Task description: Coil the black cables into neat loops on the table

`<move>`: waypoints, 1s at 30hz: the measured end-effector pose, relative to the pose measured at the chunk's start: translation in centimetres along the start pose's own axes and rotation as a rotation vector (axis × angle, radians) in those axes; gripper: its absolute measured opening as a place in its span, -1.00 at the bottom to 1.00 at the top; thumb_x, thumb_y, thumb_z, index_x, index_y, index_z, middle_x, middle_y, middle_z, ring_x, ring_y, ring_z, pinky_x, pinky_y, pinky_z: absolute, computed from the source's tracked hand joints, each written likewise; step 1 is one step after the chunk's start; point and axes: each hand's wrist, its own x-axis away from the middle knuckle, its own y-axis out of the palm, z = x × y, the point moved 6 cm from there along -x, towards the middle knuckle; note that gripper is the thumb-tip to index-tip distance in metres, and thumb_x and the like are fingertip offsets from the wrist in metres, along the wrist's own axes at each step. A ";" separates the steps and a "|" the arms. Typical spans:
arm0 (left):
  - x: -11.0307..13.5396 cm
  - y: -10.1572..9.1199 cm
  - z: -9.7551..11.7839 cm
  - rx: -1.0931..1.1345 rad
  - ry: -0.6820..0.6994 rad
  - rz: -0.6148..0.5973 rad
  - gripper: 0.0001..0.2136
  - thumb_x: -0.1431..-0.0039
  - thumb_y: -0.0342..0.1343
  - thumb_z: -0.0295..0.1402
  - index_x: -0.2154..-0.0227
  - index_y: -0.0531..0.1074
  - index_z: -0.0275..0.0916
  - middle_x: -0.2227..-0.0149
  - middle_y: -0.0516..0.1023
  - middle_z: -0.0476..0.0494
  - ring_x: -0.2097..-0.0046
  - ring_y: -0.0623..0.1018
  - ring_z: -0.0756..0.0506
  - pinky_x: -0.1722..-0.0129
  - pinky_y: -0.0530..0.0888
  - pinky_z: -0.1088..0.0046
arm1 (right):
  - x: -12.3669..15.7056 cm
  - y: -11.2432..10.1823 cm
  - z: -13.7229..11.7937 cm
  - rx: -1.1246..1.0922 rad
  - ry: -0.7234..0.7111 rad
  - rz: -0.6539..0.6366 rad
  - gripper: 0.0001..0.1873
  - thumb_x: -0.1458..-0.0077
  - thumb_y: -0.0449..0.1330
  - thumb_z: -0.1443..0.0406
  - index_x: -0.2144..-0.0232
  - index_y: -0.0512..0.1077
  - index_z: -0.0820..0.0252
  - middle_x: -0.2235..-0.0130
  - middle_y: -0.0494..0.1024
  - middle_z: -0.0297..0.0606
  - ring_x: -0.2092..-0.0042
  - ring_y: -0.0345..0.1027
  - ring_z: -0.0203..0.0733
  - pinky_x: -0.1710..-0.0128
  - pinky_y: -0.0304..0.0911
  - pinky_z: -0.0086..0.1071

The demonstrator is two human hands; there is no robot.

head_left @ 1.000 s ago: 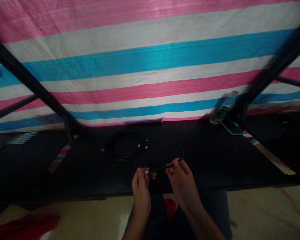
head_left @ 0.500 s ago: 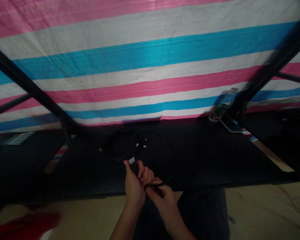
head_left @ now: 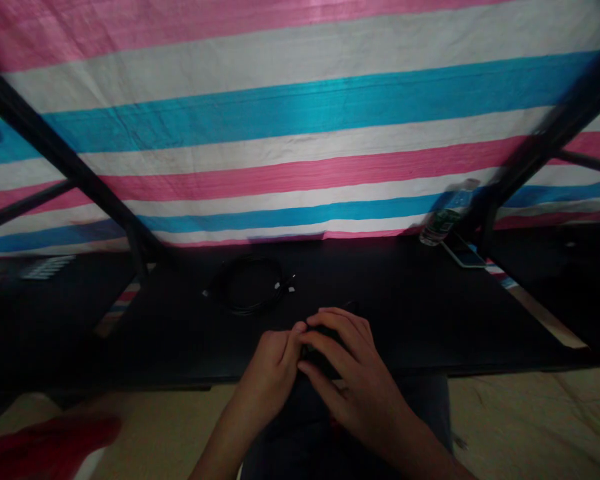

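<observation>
Left hand [head_left: 270, 367] and right hand [head_left: 353, 370] meet over a dark cable [head_left: 320, 357], too shadowed to tell either grip's hold.

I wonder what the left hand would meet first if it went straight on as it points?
Probably the right hand, its fingers almost at the left hand's fingertips; a black cable between them is mostly hidden, depth unclear.

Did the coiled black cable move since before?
No, the coiled black cable sits just as far from the clear plastic water bottle.
</observation>
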 end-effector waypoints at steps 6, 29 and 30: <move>-0.1 -1.9 1.4 -0.017 0.041 0.071 -0.51 -0.25 0.04 0.03 0.63 0.46 -0.22 0.59 0.43 -0.07 0.50 0.36 -0.07 0.48 0.25 0.42 | -2.9 1.3 0.0 0.193 -0.008 -0.309 -0.78 -0.18 0.30 0.26 0.16 0.46 0.27 0.19 0.59 -0.09 0.14 0.44 0.05 0.06 0.25 -0.01; -3.2 -3.0 -0.1 0.403 -0.036 0.105 -0.71 -0.11 0.28 -0.15 0.18 0.45 -0.17 0.54 0.33 0.10 0.60 0.19 0.11 0.64 0.05 0.66 | -0.4 -2.0 9.9 -0.687 0.590 -0.176 -0.80 -0.18 0.25 0.18 0.31 0.53 0.20 0.44 0.56 -0.29 0.41 0.43 -0.26 0.36 0.33 -0.41; -3.2 -2.8 0.3 0.345 -0.022 0.069 -0.75 -0.12 0.27 -0.17 0.23 0.47 -0.20 0.54 0.35 0.08 0.59 0.22 0.10 0.64 0.08 0.65 | -0.5 -1.8 9.5 -0.638 0.565 -0.276 -0.80 -0.18 0.25 0.18 0.31 0.55 0.20 0.42 0.57 -0.28 0.38 0.42 -0.26 0.35 0.32 -0.43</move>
